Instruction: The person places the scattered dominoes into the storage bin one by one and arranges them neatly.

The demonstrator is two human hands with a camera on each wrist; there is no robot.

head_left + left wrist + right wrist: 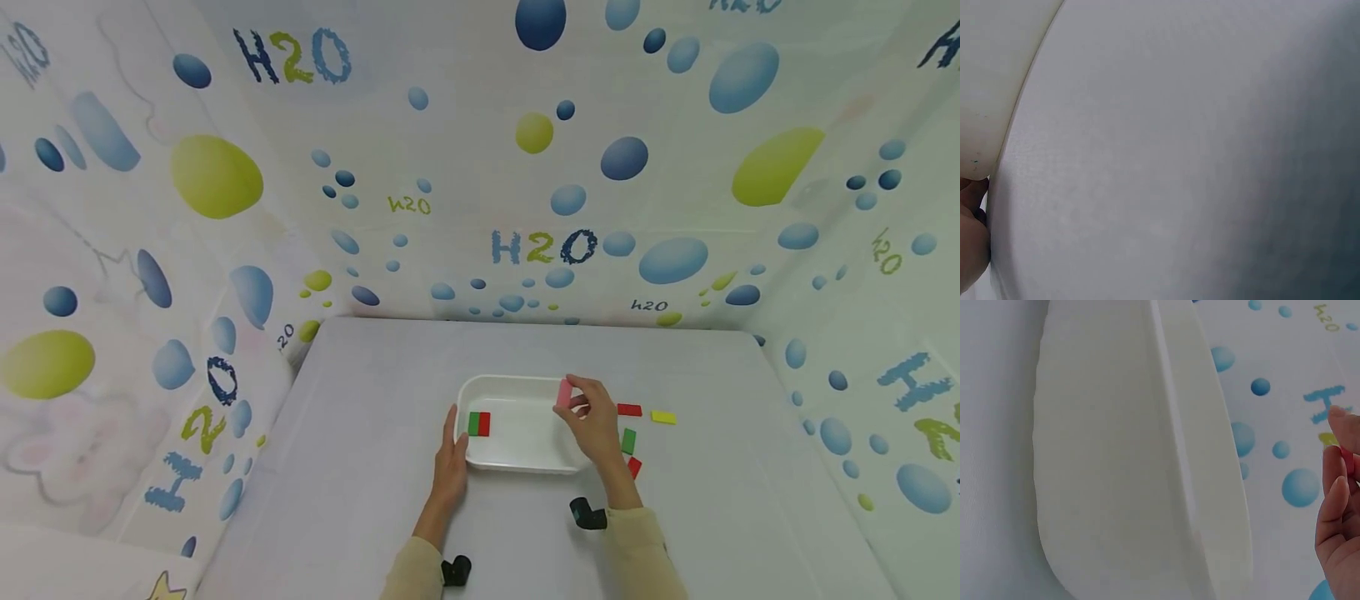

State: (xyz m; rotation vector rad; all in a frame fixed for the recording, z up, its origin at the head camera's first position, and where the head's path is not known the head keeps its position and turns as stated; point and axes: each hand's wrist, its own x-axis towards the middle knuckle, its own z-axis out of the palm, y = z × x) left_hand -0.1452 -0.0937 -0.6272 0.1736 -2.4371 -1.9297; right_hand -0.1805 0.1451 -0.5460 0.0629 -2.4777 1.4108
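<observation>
A shallow white rectangular tray point(521, 425) lies on the table. My left hand point(449, 467) holds its left side, fingers along the outer wall and thumb at the rim. Part of that hand point(971, 240) shows below the tray wall point(991, 81) in the left wrist view. With thumb and fingertips, my right hand point(595, 421) pinches a small flat pink block point(564, 392), upright over the tray's right end. The right wrist view shows those curled fingers point(1334, 509) mostly hiding the block. Inside the tray, a green block point(473, 424) and a red block point(484, 424) lie side by side near the left end.
Right of the tray lie a red block point(629, 410), a yellow block point(663, 417), a green block point(628, 441) and another red block point(634, 467), partly behind the right wrist. The table point(360, 433) has a pale cover; patterned curtains point(480, 167) stand around it.
</observation>
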